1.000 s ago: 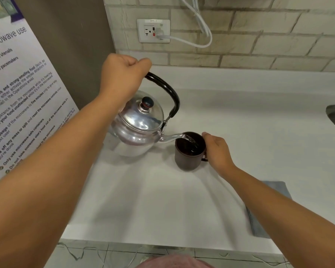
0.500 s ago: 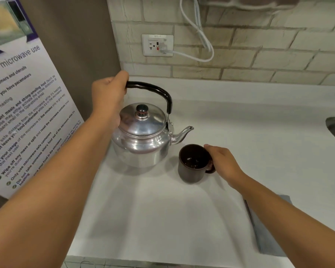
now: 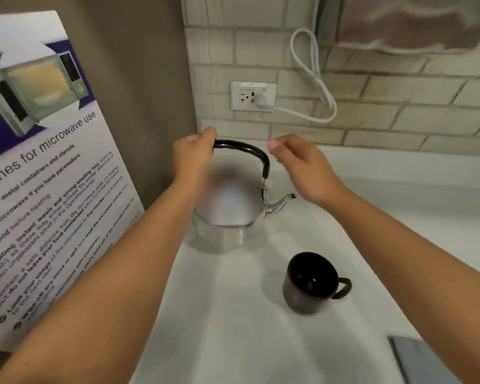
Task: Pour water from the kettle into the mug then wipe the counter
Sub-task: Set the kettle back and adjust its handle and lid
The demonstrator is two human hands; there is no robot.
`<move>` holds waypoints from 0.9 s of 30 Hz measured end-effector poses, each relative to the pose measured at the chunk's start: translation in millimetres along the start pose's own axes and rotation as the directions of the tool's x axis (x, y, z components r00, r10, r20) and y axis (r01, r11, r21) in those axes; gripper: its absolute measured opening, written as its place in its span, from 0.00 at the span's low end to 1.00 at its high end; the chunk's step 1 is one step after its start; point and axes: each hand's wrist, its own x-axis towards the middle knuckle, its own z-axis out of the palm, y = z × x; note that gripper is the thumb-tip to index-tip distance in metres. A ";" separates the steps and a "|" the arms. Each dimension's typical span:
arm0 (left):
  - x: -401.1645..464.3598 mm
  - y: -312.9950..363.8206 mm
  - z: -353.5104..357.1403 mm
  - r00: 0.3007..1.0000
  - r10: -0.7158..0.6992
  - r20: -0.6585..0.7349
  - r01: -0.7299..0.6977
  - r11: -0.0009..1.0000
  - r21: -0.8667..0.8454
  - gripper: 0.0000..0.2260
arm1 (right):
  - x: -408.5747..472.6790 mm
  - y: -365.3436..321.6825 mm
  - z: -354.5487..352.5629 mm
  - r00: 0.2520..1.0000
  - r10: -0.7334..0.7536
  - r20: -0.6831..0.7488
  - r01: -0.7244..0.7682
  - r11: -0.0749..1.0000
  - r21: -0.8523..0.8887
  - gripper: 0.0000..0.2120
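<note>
now the kettle (image 3: 227,217) stands upright on the white tabletop (image 3: 233,328), its spout (image 3: 281,202) pointing toward the right hand's side. the left hand (image 3: 191,156) is closed around the far left end of the kettle's black handle (image 3: 247,152), fingers wrapped over the bar. the right hand (image 3: 302,167) hovers just beside the handle's other end, fingers loosely curled and half open, holding nothing and, as far as can be seen, not touching the kettle; it sits above and just beyond the spout. the kettle's lid and upper body are blurred, so no detail shows there. the dark mug (image 3: 311,284) stands upright on the tabletop nearer the person than both hands, below the right forearm, its grip turned away from the kettle; it is clear of the kettle and of either hand. a grey cloth (image 3: 416,358) lies flat at the near edge, under the right arm. left of the left arm leans a microwave notice board (image 3: 47,176). beyond the hands, a wall socket (image 3: 252,96) holds a white cable (image 3: 313,87).
</note>
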 end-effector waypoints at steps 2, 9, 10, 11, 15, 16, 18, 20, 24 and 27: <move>11.9 -10.8 3.7 1.000 -0.010 -0.002 0.010 1.000 0.008 0.15 | 17.4 3.5 15.8 0.993 -0.019 0.121 0.024 0.999 -0.046 0.12; 44.8 -44.8 9.5 0.998 -0.055 0.001 0.055 0.996 0.071 0.12 | 44.3 34.2 45.8 0.983 -0.028 0.182 0.059 0.984 -0.167 0.13; 47.9 -49.0 9.9 0.998 -0.059 0.002 0.059 0.995 0.078 0.12 | 47.0 37.3 48.2 0.982 -0.014 0.188 0.044 0.987 -0.157 0.13; 50.4 -52.7 10.4 0.998 -0.065 0.003 0.065 0.994 0.083 0.11 | 49.8 40.4 50.4 0.981 -0.002 0.193 0.031 0.988 -0.148 0.13; 59.0 -64.2 12.9 0.997 -0.075 -0.005 0.075 0.995 0.067 0.10 | 57.8 48.8 56.5 0.980 0.016 0.197 0.010 0.992 -0.129 0.13; 61.2 -66.2 13.4 0.997 -0.079 -0.006 0.079 0.995 0.059 0.11 | 59.6 50.1 58.2 0.980 0.019 0.199 0.007 0.992 -0.125 0.13; 65.3 -70.0 13.3 0.996 -0.094 -0.012 0.094 0.994 0.054 0.11 | 63.1 51.6 61.8 0.978 0.017 0.206 0.009 0.992 -0.127 0.13; 68.4 -72.4 12.5 0.994 -0.111 -0.011 0.112 0.992 0.050 0.12 | 66.8 53.1 64.9 0.979 0.013 0.201 0.015 0.990 -0.139 0.13; 73.7 -72.4 12.9 0.991 -0.131 0.021 0.128 0.986 0.111 0.14 | 72.4 57.0 67.9 0.989 0.068 0.134 -0.054 0.993 -0.106 0.12; 76.1 -78.7 12.2 0.997 -0.053 0.050 0.044 0.987 0.156 0.09 | 79.9 60.4 70.5 0.988 0.122 0.092 -0.114 0.989 -0.095 0.10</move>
